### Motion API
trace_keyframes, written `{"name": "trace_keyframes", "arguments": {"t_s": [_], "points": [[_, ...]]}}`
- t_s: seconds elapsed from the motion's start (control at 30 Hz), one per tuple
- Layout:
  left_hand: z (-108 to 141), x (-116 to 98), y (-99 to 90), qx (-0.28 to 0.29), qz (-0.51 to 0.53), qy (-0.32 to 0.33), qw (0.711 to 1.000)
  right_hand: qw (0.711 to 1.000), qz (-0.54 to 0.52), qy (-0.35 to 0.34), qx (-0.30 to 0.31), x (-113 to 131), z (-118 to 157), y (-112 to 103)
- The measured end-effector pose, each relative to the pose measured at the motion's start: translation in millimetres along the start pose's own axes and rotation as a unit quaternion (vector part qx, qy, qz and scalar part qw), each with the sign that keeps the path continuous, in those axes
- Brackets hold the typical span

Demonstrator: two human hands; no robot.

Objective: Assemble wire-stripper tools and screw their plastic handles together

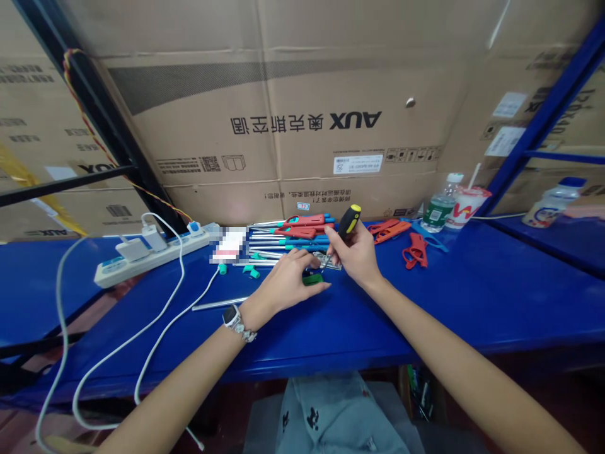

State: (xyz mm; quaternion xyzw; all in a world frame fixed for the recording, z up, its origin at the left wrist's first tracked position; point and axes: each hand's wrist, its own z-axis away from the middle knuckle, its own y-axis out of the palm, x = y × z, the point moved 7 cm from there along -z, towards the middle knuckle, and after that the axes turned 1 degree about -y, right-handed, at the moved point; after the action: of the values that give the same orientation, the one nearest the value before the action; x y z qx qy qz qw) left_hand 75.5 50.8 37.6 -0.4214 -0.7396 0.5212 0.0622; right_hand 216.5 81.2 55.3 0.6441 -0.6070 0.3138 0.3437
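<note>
- Green handle piece (312, 279) lies on the blue surface (378, 328), just in front of the lighter pile (302, 242).
- Left hand (290, 277) curls over it; whether the fingers pinch it cannot be told.
- Right hand (358, 255), fingers wrapped round a tilted screwdriver (350, 219), works before the pile.
- Loose support could let the piece turn, the tip skidding.

workshop | blue workbench (454, 302) | screwdriver (348, 221) | loose red casings (416, 251) | power strip (158, 258)

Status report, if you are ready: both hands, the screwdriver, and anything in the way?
Right hand gripping yellow-and-black screwdriver, handle up. Left hand at green plastic piece, grip partly hidden. Possible clutter: long-nosed lighters close beyond.
</note>
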Motion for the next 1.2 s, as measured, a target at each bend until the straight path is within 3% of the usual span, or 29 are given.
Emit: {"name": "trace_keyframes", "arguments": {"t_s": [0.2,0.47,1.2], "points": [[-10,10,15.3,0.074,-0.021,0.001,0.997,0.999,0.016,0.009,0.03,-9,-2,0],[8,24,13.8,0.063,0.005,-0.027,0.998,0.997,0.037,0.006,0.062,-9,3,17],[9,31,18.1,0.076,0.024,-0.043,0.996,0.995,0.051,0.002,0.081,-11,3,21]]}}
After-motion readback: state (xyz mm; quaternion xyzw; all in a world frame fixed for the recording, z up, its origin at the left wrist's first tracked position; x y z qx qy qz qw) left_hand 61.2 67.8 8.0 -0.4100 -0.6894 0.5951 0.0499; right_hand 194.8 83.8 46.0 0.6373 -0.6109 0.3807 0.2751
